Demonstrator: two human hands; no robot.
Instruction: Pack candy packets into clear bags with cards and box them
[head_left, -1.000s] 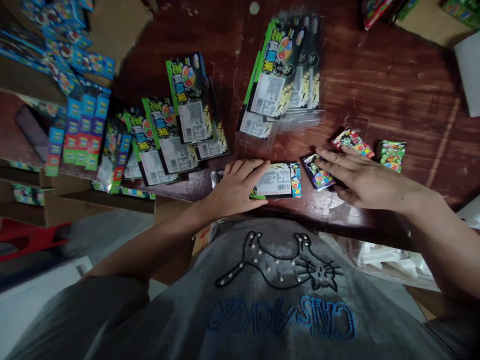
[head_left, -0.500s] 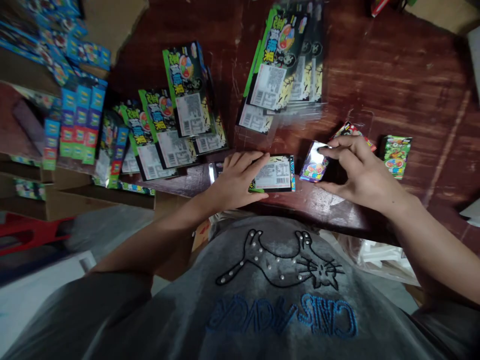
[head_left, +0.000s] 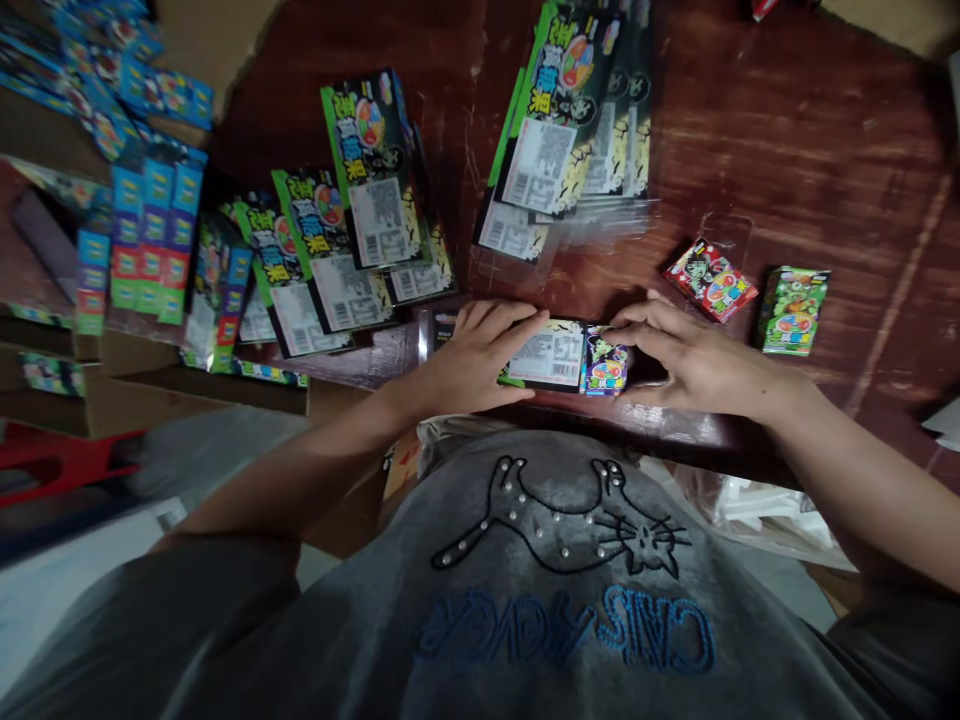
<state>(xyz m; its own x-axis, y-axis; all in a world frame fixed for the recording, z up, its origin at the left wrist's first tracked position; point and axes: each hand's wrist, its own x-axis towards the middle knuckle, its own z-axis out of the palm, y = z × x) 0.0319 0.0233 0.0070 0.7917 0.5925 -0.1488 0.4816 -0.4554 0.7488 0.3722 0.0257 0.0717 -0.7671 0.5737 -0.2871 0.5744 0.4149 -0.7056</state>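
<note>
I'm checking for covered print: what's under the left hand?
The left hand lies over part of a black package; its white label and a bit of green show beside the fingers. Any print beneath the palm is covered, so I can't tell.

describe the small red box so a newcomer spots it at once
On the dark reddish-brown wooden table, find the right hand. Just beyond it, the small red printed box lies askew, left of the straighter green printed box.
</note>
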